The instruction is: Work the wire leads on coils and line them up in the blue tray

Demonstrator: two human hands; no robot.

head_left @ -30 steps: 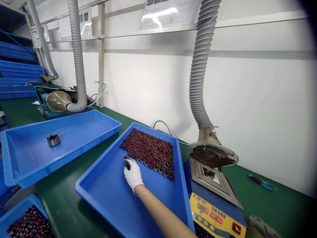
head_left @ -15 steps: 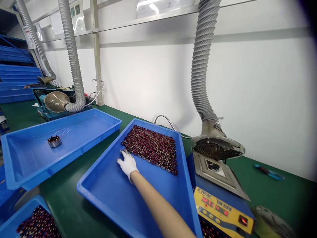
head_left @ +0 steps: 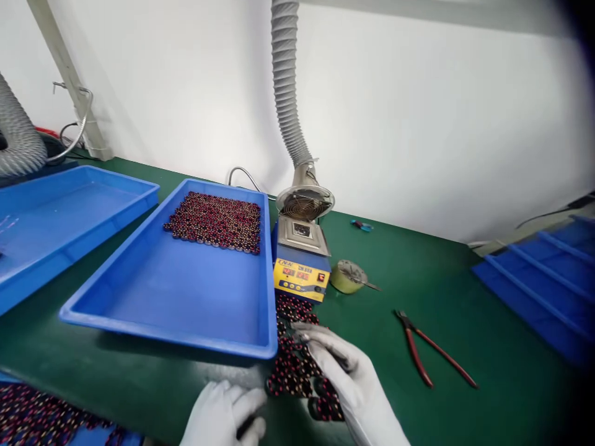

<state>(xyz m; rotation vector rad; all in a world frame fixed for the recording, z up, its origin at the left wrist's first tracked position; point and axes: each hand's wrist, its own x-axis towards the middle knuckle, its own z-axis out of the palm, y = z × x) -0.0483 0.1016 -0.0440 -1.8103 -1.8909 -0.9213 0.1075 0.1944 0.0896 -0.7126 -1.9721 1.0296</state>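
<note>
My right hand (head_left: 346,371), in a white glove with darkened fingertips, reaches over a patch of small round dark parts (head_left: 292,368) dotted pink and gold. Its thumb and fingers close on one of these parts; the grip is partly hidden. My left hand (head_left: 225,412), gloved too, hovers at the bottom edge, left of the parts. Its fingers are loosely bent, with a gap to the thumb and nothing visible in it. Beyond both hands a blue tray (head_left: 186,297) holds more such parts (head_left: 216,220), packed in rows at its far end.
A blue-and-yellow heated unit (head_left: 302,279) stands right of the tray under a fume hose (head_left: 286,87). Beside it sit a yellowish round tin (head_left: 346,279) and red-handled cutters (head_left: 416,347). Another blue tray (head_left: 102,204) lies left; loose parts (head_left: 32,412) fill a bin lower left.
The view has swung right and down. My left hand has left the tray's inside and is now near its front edge. My right hand has come into view at the loose parts.
</note>
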